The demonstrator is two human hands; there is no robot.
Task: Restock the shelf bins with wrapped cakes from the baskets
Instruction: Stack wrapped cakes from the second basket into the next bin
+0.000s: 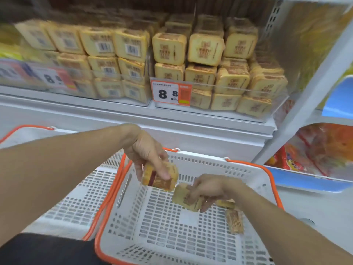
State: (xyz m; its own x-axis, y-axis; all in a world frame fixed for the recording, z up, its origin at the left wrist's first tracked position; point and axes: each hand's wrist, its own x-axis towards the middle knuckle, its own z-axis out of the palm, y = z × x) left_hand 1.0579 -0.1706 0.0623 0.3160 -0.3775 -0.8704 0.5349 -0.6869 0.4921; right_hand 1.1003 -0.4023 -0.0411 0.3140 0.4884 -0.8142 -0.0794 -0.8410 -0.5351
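Holding one wrapped cake (160, 177) in left hand (147, 150), right hand (208, 188) gripping another (186, 198) over the nearly emptied basket (191, 236). Risk: right bin (219, 85) is looking full, so additions may be sliding off.

Both bare forearms reach forward and down. The left hand (147, 155), wrist bent with fingers pointing down toward 6 o'clock, pinches closed. The right hand (207, 190), lying at its 4 o'clock, curls palm-down, fingers closed toward 9 o'clock.
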